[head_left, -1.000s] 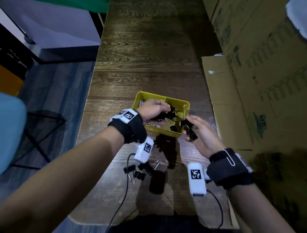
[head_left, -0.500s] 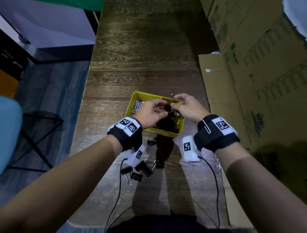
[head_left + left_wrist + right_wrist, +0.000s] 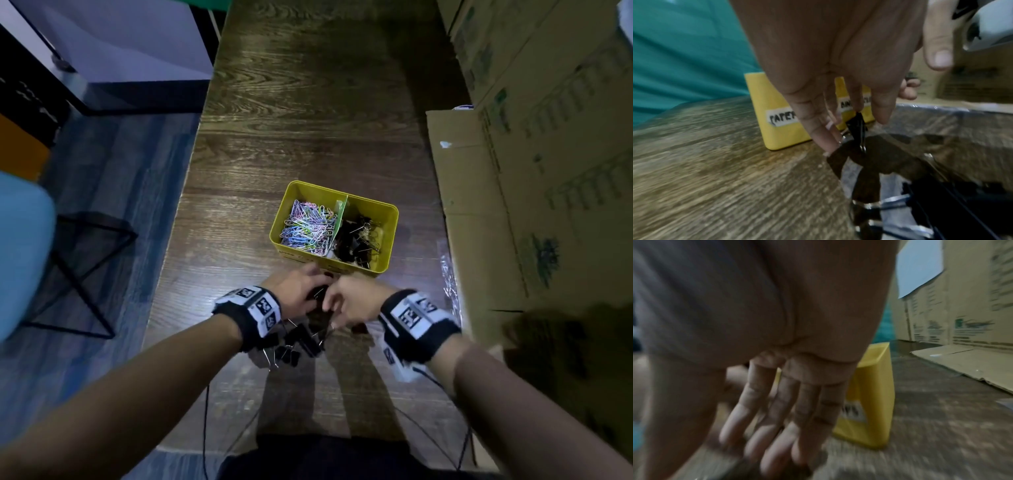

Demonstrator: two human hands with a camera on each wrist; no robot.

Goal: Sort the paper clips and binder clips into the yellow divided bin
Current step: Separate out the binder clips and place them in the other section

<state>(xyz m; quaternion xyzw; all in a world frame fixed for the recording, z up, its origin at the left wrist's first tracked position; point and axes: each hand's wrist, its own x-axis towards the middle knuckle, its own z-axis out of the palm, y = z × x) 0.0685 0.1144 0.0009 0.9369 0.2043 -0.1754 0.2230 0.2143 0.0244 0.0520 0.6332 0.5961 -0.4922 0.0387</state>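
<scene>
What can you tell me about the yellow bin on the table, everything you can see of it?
The yellow divided bin is a small rectangular tub, plastic by its look, standing upright on the wooden table, just beyond both hands. A divider splits it in two: coloured paper clips fill the left compartment, black binder clips the right. Its near wall carries white handwritten labels; the left one begins "PAPER", the other is partly hidden. Neither hand visibly touches it.
</scene>
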